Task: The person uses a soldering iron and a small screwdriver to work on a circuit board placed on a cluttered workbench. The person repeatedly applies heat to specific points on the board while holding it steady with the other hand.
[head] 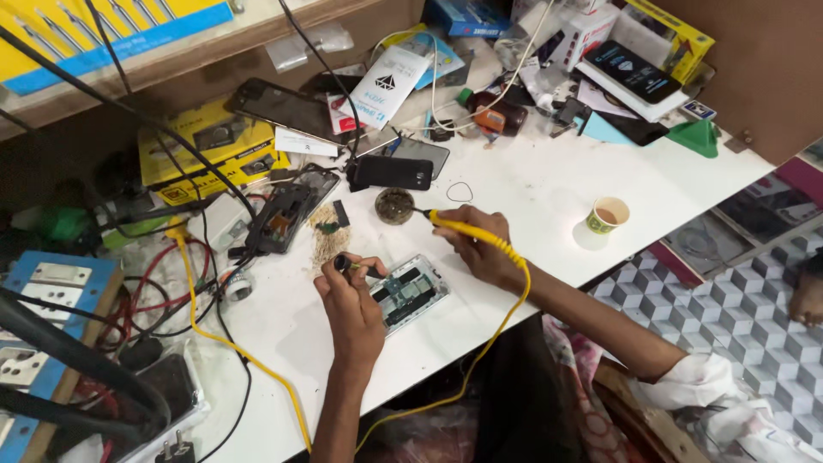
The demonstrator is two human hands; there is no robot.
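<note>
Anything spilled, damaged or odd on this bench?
Nothing spilled. The paper cup stands upright by the table's right edge. An opened phone with its insides bare lies under the left hand; another lies further left amid tangled wires.

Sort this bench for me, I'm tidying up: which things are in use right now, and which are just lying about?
In use:
- opened phone under both hands
- yellow soldering iron in the right hand
- small dark tool in the left hand
- round tin at the iron's tip

Lying about:
- paper cup
- black phone
- dismantled phone
- green cloth
- yellow boxes
</note>
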